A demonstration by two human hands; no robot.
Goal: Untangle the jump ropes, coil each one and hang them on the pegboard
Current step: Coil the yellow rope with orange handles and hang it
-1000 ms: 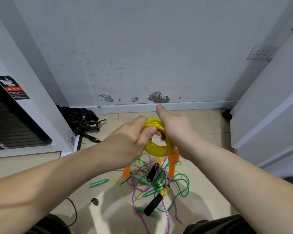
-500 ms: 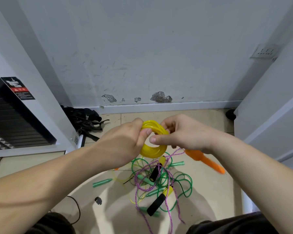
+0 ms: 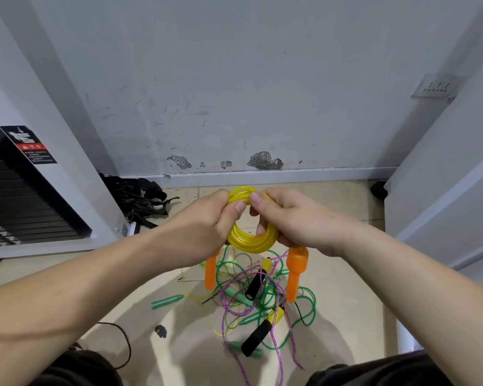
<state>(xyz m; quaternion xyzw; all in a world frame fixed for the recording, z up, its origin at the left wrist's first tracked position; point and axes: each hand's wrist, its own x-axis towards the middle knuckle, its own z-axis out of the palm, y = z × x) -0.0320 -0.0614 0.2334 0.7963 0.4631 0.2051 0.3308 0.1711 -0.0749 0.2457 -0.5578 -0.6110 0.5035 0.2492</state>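
Both hands hold a yellow jump rope (image 3: 251, 240) wound into a small tight coil in front of me. My left hand (image 3: 204, 227) grips its left side, thumb on the top strands. My right hand (image 3: 293, 218) pinches the top and curls through the ring. Its two orange handles (image 3: 296, 271) hang down below the coil. On the floor beneath lies a tangle of green rope (image 3: 304, 310), purple rope (image 3: 234, 299) with black foam handles (image 3: 255, 334), green handles (image 3: 166, 301) and a thin yellow-green rope. No pegboard is in view.
A grey wall with a skirting board (image 3: 262, 174) stands ahead. A white cabinet (image 3: 67, 162) with a black louvred front is at the left, white panels (image 3: 444, 190) at the right. Black straps (image 3: 140, 199) lie in the left corner. A dark cable (image 3: 123, 341) curls near my knee.
My right hand brought the orange handle back from the right, so it hangs straight down. Both hands now close on the top of the coil.
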